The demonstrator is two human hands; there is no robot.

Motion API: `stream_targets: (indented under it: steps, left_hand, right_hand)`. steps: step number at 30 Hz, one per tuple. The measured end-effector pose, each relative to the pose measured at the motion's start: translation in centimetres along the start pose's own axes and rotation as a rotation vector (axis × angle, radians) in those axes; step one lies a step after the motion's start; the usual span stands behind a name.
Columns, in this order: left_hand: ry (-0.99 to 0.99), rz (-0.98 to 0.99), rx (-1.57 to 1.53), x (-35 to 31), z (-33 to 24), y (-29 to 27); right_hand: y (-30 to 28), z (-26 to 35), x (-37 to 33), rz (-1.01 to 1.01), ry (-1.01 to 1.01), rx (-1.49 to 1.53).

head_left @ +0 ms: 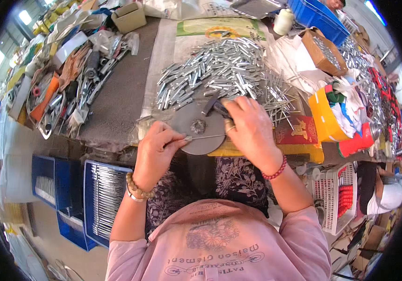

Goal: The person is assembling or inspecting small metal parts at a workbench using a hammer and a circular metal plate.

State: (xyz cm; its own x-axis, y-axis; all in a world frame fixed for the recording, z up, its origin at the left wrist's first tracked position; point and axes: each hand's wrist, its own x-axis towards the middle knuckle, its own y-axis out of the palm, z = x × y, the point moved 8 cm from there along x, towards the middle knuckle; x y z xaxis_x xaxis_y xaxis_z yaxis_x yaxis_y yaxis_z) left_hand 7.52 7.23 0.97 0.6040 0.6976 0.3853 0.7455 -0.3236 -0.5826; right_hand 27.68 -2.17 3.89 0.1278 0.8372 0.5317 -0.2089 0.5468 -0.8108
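- The left hand [155, 152] comes in from the lower left, its wrist bent over the near edge of the surface [121, 89] and its back up.
- Its fingers are pinched narrow, holding the left end of a thin metal rod [206, 137] with a small silver piece [188, 138] there.
- The right hand [252, 131] reaches in from the lower right, palm down, fingers curled round a dark hammer [210, 105] — its head lies to the left of the grip.
- The rod is above the near half of a round grey disc [205, 149], on the person's side of the rough middle patch [197, 126].
- Its long axis runs left to right, nearly level — the right end points toward the right hand; whether they touch, I cannot tell.
- Beyond the disc lies a heap of silver metal pieces [219, 70].
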Motion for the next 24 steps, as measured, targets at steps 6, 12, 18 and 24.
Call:
stream_targets:
  steps: [6,12,18,24]
  left_hand:
    - [-0.032,0.001,-0.056,-0.3,0.7,-0.4]
    - [0.024,0.026,-0.039,-0.1,0.3,-0.4]
    - [0.045,0.017,-0.04,0.0,0.0,-0.3]
    - [-0.045,0.05,-0.057,-0.4,1.0,0.0]
  right_hand:
    - [-0.7,0.4,-0.1,-0.049,-0.027,0.142]
    - [-2.7,4.1,-2.2,-0.033,-0.138,0.268]
    - [-1.1,5.4,-3.3,0.061,-0.221,0.164]
    - [-0.5,3.2,-1.4,0.087,0.013,0.276]
